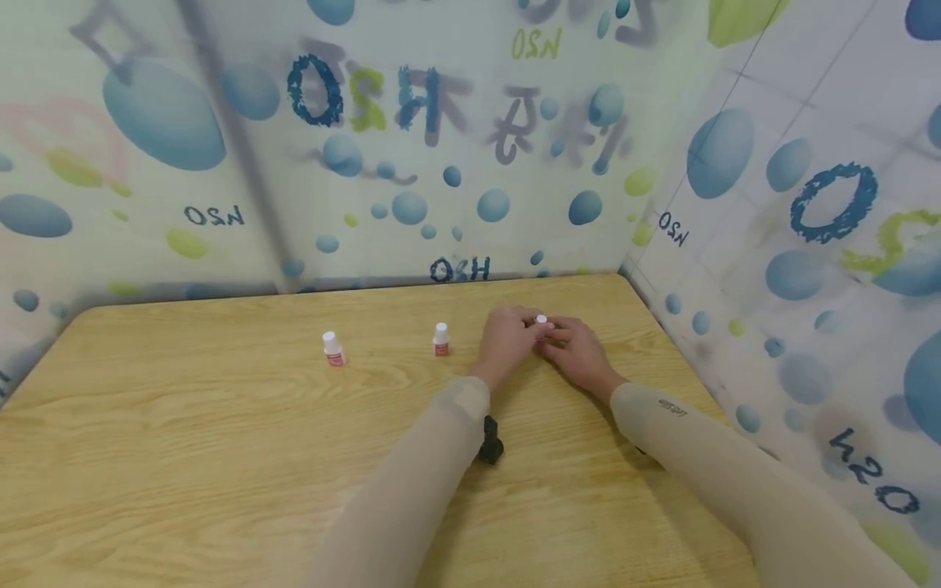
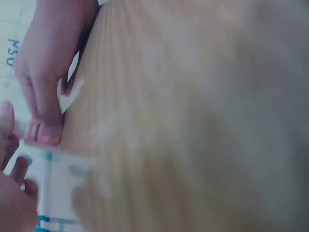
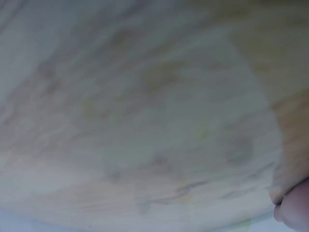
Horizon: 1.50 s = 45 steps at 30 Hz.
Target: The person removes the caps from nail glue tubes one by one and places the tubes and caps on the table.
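Observation:
Toward the table's far right, both hands meet at a small bottle with a white cap [image 1: 541, 319] and a pink-red label [image 2: 37, 131]. My right hand [image 1: 581, 353] pinches the bottle's body low down, close to the tabletop. From the other side, my left hand [image 1: 507, 341] has its thumb and curled fingers about the white cap. In the left wrist view the left hand [image 2: 14, 188] shows at the lower left, the right hand [image 2: 46, 63] above it. Only a blurred fingertip [image 3: 294, 210] shows in the right wrist view.
Two similar bottles stand upright to the left, one nearer [image 1: 441, 340] and one farther off [image 1: 334, 349]. A black object [image 1: 491, 441] lies on the wooden table [image 1: 184, 457], beside the left sleeve. Printed curtains [image 1: 456, 171] hang behind and at the right.

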{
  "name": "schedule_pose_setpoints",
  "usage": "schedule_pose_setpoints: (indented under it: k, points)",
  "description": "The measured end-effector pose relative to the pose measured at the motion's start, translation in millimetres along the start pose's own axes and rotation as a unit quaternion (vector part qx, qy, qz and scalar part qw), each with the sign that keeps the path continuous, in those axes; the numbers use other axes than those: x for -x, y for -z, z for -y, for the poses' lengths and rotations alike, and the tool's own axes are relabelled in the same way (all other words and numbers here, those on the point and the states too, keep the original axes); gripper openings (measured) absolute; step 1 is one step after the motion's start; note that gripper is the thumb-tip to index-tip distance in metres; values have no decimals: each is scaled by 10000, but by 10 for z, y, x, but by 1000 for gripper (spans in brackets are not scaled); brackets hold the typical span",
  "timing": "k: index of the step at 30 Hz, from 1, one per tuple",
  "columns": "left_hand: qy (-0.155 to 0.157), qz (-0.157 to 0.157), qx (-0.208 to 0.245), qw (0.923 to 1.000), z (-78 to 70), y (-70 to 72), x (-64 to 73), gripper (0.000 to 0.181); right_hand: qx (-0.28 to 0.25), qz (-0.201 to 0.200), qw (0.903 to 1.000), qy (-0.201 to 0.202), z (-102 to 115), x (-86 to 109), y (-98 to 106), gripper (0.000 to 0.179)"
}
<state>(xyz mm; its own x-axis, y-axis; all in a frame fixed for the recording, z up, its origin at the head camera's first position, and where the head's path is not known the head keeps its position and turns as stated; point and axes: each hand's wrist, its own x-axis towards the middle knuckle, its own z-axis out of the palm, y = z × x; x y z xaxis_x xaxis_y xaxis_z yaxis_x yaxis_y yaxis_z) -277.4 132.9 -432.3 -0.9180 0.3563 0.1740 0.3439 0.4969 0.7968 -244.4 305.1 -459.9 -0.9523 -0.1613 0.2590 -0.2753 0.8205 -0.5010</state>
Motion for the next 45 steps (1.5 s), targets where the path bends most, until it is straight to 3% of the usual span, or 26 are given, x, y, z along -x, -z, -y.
schedule_pose_setpoints:
  k: [3, 7, 13, 21, 27, 30, 34, 37, 41, 45]
  points:
    - [-279, 456, 242, 9983, 73, 48, -20, 27, -25, 45, 9999, 111, 1, 6, -2, 37]
    - [-646, 1070, 231, 9919, 158, 126, -68, 34, -105, 11, 9996, 250, 12, 21, -1, 36]
    - [-1059, 1541, 81, 9823, 240, 258, -105, 32, -160, 40, 9994, 299, 24, 31, -22, 35]
    - [-1087, 1426, -188, 9836, 210, 364, -97, 32, -27, 205, 9997, 106, 53, -13, -10, 38]
    - [-1324, 969, -640, 9844, 126, 260, -104, 23, 93, 135, 9998, 147, 29, -15, 16, 36]
    - [-1230, 816, -600, 9872, 127, 179, -110, 21, 78, 123, 9998, 115, 7, -3, 8, 36]
    - [-852, 912, -16, 9922, 203, 103, -141, 24, 45, 141, 9999, 23, -19, 1, -4, 38]
    - [-764, 1173, 305, 9897, 272, 81, -155, 28, 9, 113, 9999, 7, -30, 0, -8, 38]
    - [-950, 1424, 338, 9847, 323, 87, -156, 30, 10, 63, 9999, 87, -33, 1, -15, 39]
    - [-1197, 1288, 140, 9843, 306, 110, -165, 25, 30, -6, 9998, 180, -17, 3, 2, 39]
